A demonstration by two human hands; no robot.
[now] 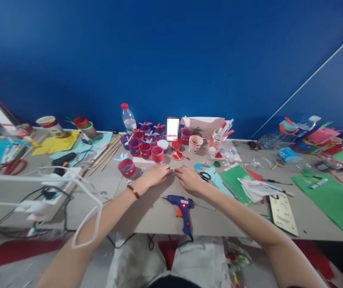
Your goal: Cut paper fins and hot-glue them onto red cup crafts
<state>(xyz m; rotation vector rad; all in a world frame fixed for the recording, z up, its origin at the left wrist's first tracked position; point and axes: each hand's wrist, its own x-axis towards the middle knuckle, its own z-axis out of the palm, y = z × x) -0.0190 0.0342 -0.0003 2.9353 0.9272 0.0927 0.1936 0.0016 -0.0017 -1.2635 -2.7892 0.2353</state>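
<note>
Our left hand [158, 175] and right hand [191, 180] meet near the middle of the desk [147, 216], fingertips close together and pointing toward each other. The fingers of both are bent as if around something small, but we cannot tell what they grasp, or whether they are clenched on anything at all. A beaded bracelet [133, 191] circles our left wrist.

On the near side of our hands, between the forearms, the blue glue gun [179, 201] lies on its side, nozzle to the left, orange trigger showing and a red light lit. Just past our fingers lies a round red-and-white disc [177, 155]. Far and to the left of it stand the small red and blue cups [145, 150], several with leafy paper tops, in front of a clear bottle [128, 120] with a red cap. To the disc's right we have a paper cup [195, 144].

Black-handled scissors [201, 175] lie just right of our right hand. Farther right is a green sheet [333, 200]; well left, a white power strip [51, 200].
</note>
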